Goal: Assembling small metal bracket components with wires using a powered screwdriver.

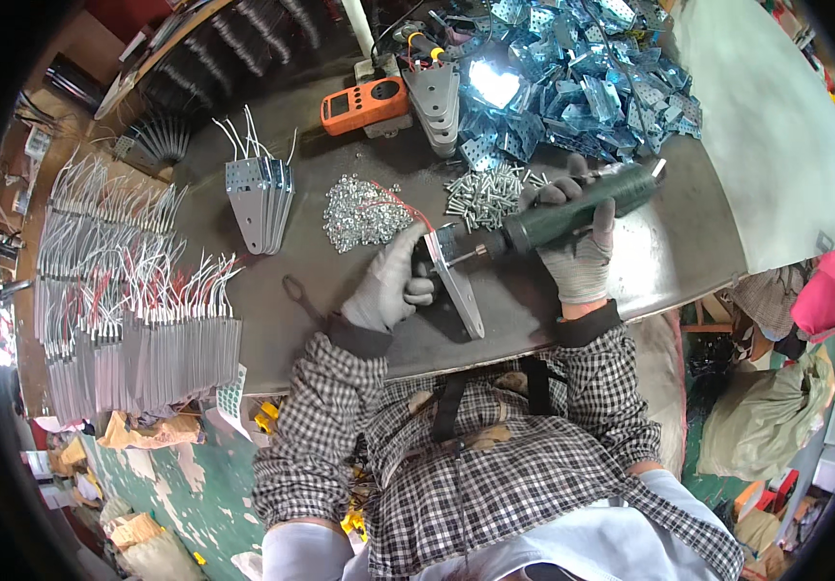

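Observation:
My left hand (390,283), in a grey glove, pinches a flat grey metal plate (458,290) against the dark workbench (340,320). My right hand (577,242), also gloved, grips a dark green power screwdriver (572,213). Its tip points left and touches the top end of the plate, where a red wire ends. A heap of small silver nuts (359,213) lies just beyond my left hand. A pile of screws (485,192) lies just beyond the screwdriver.
A stack of grey plates with white wires (260,198) stands left of the nuts. Rows of finished wired plates (127,320) fill the bench's left side. Blue-filmed perforated brackets (582,77) are heaped at the back right. An orange meter (365,104) and more grey plates (437,102) sit at the back.

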### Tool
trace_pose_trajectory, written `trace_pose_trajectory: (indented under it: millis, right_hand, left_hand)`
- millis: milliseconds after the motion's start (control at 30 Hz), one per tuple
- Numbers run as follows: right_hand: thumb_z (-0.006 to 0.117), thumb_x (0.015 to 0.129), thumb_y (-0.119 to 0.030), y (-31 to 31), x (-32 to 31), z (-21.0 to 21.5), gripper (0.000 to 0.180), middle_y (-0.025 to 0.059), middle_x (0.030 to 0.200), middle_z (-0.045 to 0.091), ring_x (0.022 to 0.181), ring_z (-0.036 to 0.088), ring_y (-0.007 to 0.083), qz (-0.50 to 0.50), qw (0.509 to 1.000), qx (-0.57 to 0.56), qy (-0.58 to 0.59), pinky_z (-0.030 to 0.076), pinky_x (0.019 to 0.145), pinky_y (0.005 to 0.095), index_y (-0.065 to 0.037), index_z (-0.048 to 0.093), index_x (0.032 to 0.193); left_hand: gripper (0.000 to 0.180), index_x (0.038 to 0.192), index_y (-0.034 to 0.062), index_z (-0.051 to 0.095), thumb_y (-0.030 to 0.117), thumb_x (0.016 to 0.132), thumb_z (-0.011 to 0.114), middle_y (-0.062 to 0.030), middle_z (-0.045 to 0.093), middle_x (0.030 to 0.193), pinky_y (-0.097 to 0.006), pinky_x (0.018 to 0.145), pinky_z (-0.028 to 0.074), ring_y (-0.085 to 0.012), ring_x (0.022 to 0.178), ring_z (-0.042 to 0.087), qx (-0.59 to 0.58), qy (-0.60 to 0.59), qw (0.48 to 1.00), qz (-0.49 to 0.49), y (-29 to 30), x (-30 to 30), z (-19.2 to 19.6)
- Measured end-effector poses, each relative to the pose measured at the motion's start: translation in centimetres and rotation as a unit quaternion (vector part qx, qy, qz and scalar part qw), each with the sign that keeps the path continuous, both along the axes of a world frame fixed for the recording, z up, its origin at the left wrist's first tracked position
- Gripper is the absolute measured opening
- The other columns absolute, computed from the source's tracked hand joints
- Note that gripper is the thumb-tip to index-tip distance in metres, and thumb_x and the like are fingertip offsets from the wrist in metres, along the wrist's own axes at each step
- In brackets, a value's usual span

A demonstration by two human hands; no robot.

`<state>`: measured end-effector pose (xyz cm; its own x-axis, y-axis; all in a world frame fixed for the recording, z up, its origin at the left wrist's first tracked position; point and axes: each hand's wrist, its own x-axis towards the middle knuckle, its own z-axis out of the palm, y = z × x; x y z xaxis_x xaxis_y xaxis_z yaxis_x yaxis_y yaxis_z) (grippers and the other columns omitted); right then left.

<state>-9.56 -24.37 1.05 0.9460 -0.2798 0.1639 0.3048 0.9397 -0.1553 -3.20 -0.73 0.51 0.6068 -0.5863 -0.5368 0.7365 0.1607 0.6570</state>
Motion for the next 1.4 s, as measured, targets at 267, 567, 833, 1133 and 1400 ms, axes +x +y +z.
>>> trace_pose_trajectory:
  millis: [267, 567, 833, 1133, 1400]
  right_hand:
    - [0.074, 0.085, -0.014, -2.3, -2.8, 0.3, 0.041, -0.0023, 0.084, 0.054, 0.08, 0.055, 0.0135, -0.076, 0.994, 0.008, 0.078, 0.038, 0.105, 0.0461, -0.008, 0.05, 0.118]
    - [0.074, 0.084, -0.012, -1.6, -1.6, -0.9, 0.043, -0.0005, 0.085, 0.055, 0.081, 0.056, 0.0148, -0.067, 0.994, 0.031, 0.086, 0.041, 0.103, 0.0481, -0.008, 0.051, 0.119]
    - [0.074, 0.084, -0.012, -1.7, -1.5, -1.5, 0.043, -0.0008, 0.085, 0.054, 0.082, 0.055, 0.0155, -0.062, 0.992, 0.041, 0.101, 0.042, 0.1, 0.0484, -0.008, 0.051, 0.12]
    - [0.073, 0.085, -0.012, -1.3, -1.3, -2.0, 0.041, 0.0002, 0.086, 0.054, 0.082, 0.055, 0.0158, -0.073, 0.989, 0.072, 0.108, 0.043, 0.098, 0.0471, -0.008, 0.051, 0.119]
    - [0.073, 0.085, -0.012, -1.4, -1.4, -2.4, 0.042, 0.001, 0.087, 0.055, 0.082, 0.056, 0.0163, -0.069, 0.99, 0.071, 0.101, 0.044, 0.097, 0.0451, -0.006, 0.051, 0.121]
  left_hand:
    - [0.02, 0.101, -0.0002, 0.065, 0.009, 0.084, 0.069, -0.0123, 0.062, 0.12, -0.037, 0.098, 0.044, -0.0249, 0.115, 0.056, 0.147, -0.509, 0.848, 0.021, 0.3, -6.8, -1.1]
    - [0.028, 0.09, 0.0047, 0.064, 0.01, 0.068, 0.081, -0.0135, 0.049, 0.14, -0.042, 0.111, 0.032, -0.0334, 0.136, 0.037, 0.251, -0.645, 0.721, -0.036, -0.7, -4.9, 0.1]
    - [0.061, 0.127, 0.0051, 0.056, 0.011, 0.072, 0.082, -0.0108, 0.051, 0.13, -0.036, 0.103, 0.043, -0.0219, 0.12, 0.052, 0.142, -0.643, 0.752, 0.035, -1.7, -4.5, -0.2]
    - [0.058, 0.124, 0.0023, 0.06, 0.005, 0.07, 0.082, -0.0128, 0.049, 0.132, -0.031, 0.099, 0.047, -0.0195, 0.119, 0.054, 0.138, -0.622, 0.77, 0.038, -1.9, -4.6, -0.8]
    - [0.018, 0.105, 0.0006, 0.065, 0.012, 0.091, 0.061, -0.0093, 0.069, 0.095, -0.031, 0.075, 0.053, -0.0219, 0.088, 0.068, 0.457, -0.64, 0.609, -0.103, -1.4, 3.2, 2.8]
